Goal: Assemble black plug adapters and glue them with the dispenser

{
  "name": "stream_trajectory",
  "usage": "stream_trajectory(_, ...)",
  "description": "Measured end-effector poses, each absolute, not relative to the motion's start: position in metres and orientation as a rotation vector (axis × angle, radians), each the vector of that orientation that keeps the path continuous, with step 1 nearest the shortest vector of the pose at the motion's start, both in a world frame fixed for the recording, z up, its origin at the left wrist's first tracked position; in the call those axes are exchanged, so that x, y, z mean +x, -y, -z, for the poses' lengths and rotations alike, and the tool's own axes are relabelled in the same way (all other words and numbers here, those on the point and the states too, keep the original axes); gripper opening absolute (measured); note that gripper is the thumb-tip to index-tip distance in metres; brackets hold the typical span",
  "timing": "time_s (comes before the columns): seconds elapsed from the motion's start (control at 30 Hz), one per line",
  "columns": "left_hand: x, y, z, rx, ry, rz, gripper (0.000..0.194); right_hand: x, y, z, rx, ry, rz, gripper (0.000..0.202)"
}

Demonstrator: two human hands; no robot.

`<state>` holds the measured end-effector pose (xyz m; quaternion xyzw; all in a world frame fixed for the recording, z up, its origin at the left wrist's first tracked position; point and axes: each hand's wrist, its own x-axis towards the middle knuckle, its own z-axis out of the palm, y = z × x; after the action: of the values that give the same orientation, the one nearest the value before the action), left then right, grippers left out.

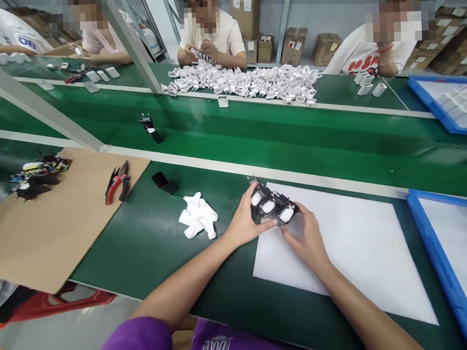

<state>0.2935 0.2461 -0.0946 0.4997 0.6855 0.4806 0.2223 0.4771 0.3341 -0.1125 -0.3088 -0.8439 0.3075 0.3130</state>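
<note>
While the faces across the table (151, 240) are blurred out and the far workers are cut off at the frame's top, a small black assembly (272, 207) is held at the near edge of a white sheet (349, 252). It is gripped from both sides: the left hand (245, 223) closes on its left end, the right hand (308, 239) on its right end, fingers (267, 224) curled narrowly around it. Three white blocks are seen set in a row in its black frame, with thin pins sticking up at the upper left end; finer detail cannot be made out, and its underside is hidden by the hands. Just left of the left hand, a crumpled white cloth (198, 216) lies on the green surface. Further left, a small black part (164, 182) rests near a brown board (53, 224), on which red-handled pliers (117, 182) and a heap of dark parts (40, 175) are laid. A blue tray (450, 268) is cut off at the right edge. On the green belt (255, 133) beyond, another black piece (151, 128) lies alone. Across it, a pile of white shells (248, 82) is spread before a seated worker, whose hands (201, 51) are busy with one; what that is cannot be told. Cartons (293, 44) are stacked behind.
</note>
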Motion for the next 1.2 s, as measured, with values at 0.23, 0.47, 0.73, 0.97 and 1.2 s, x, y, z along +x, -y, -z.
stream_trajectory(0.23, 0.299, -0.246, 0.089, 1.460, -1.991, -1.390, 0.083, 0.477, -0.333, 0.111, -0.812, 2.151, -1.021, 0.064)
stream_trajectory(0.47, 0.330, -0.239, 0.081, 1.402, -2.027, -1.421, 0.084, 0.491, -0.343, 0.090, -0.660, 2.124, -1.113, 0.058)
stream_trajectory(0.73, 0.367, -0.216, 0.082, 1.330, -1.565, -1.240, 0.098, 0.524, -0.378, 0.091, -0.821, 2.122, -1.415, 0.074)
stream_trajectory(0.97, 0.360, -0.206, 0.078, 1.146, -1.435, -1.319, 0.096, 0.509, -0.339, 0.075, -0.962, 2.261, -1.145, 0.116)
stream_trajectory(1.2, 0.297, -0.240, 0.057, 1.295, -1.928, -1.203, 0.066, 0.499, -0.330, 0.080, -1.036, 2.280, -0.991, 0.103)
